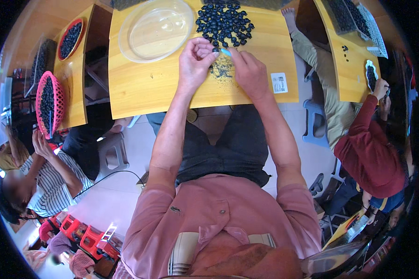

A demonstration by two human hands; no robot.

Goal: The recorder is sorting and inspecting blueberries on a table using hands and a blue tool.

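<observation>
My left hand [196,64] pinches one small round black piece [215,49] between thumb and fingertips. My right hand [251,73] grips a slim tool with a light blue part [225,51], its end meeting that piece; the tool's tip is too small to make out. Just beyond both hands spreads a loose pile of similar round, shiny black pieces [223,23]. Under the fingers, dark and pale crumbs [222,69] are scattered over the wooden table [149,93]. A round, shallow tub of clear plastic [156,30] stands left of the pile, with nothing visible in it.
A white printed label [279,83] lies on the table's right side. Co-workers sit at tables on both sides. At left are a pink basket [59,100] and a red-rimmed bowl [81,29] of black pieces; at right, a white dish [371,67]. Blue [314,123] and grey stools [114,151] flank me.
</observation>
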